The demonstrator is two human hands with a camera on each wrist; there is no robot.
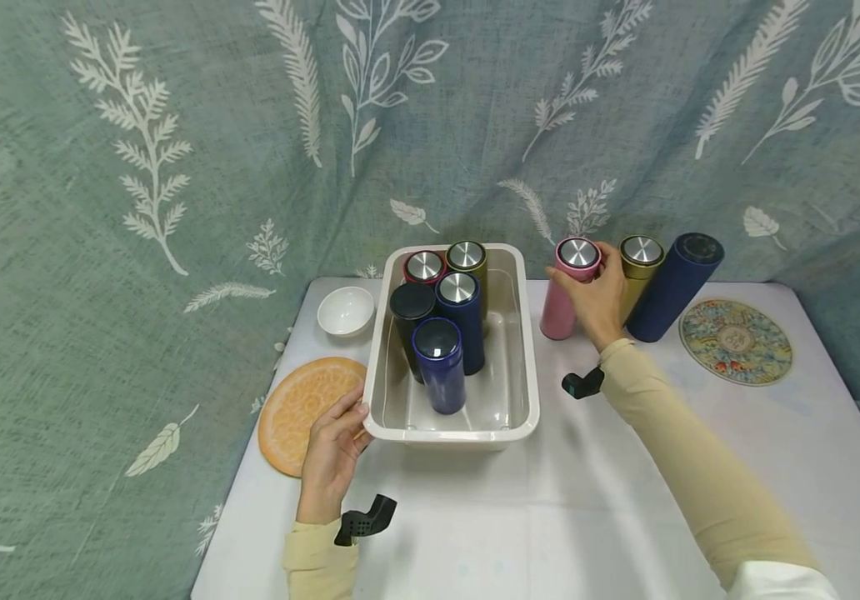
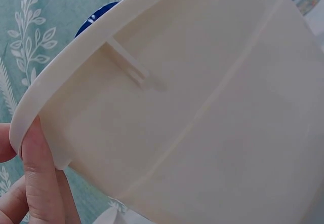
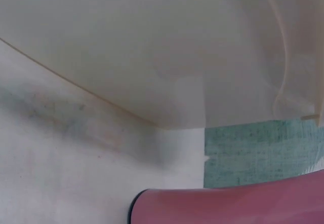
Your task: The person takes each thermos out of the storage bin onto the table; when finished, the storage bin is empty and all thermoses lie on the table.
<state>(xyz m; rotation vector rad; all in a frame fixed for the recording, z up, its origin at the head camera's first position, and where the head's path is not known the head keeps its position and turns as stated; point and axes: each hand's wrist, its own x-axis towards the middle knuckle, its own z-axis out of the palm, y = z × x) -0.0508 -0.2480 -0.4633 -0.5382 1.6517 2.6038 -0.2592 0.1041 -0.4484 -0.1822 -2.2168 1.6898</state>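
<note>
Left hand (image 1: pixel 334 454), at the lower centre-left of the head view, grips the near left corner of the cream rectangular plastic tub (image 1: pixel 522 350); in the left wrist view its fingertips (image 2: pixel 35 163) press up under the tub's rolled rim (image 2: pixel 66 77). Five cylindrical flasks stand upright inside the tub, toward its far left: a dark blue flask with a dark lid (image 1: pixel 439 363) nearest, then a black one (image 1: pixel 411 317), a blue steel-capped one (image 1: pixel 461 315), a red one (image 1: pixel 424 267) and an olive one (image 1: pixel 467 257).

Right hand (image 1: pixel 595 300), right of centre, is curled round the pink steel-capped flask (image 1: pixel 567 287), which stands on the white table (image 1: pixel 587 517) just beside the tub's right wall. Directly right of it stand a gold flask (image 1: pixel 638 265) and a navy flask (image 1: pixel 676 285).
</note>
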